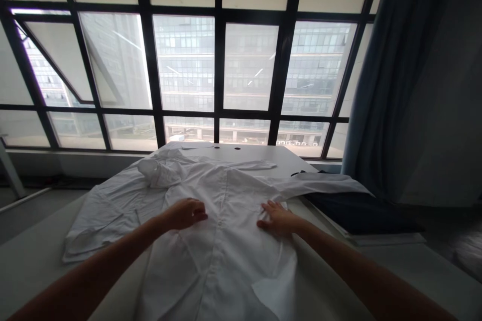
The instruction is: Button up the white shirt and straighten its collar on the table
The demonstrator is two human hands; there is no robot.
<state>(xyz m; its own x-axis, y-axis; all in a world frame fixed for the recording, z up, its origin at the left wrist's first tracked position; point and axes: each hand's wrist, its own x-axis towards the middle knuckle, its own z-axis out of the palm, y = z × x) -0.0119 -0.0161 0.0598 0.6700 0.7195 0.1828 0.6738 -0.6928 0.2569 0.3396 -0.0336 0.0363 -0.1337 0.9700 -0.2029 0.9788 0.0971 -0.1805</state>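
Observation:
A white long-sleeved coat [237, 241] with a buttoned front lies spread on the table, its lower part reaching the bottom edge of the view. Over its left half rests my left hand [186, 213], fingers loosely bent and the thumb apart; I see no cloth held in it. My right hand [277, 216] lies on the coat's right side with its fingers spread on the fabric. One sleeve [324, 184] stretches out to the right over a dark folded cloth. Wrinkles run across the coat below both hands.
Another white garment [116, 210] lies on the left, partly beside the coat. At right, the dark folded cloth [365, 213] sits on white layers. The white table [406, 261] extends toward large windows [248, 65]; a blue curtain [380, 110] hangs at right.

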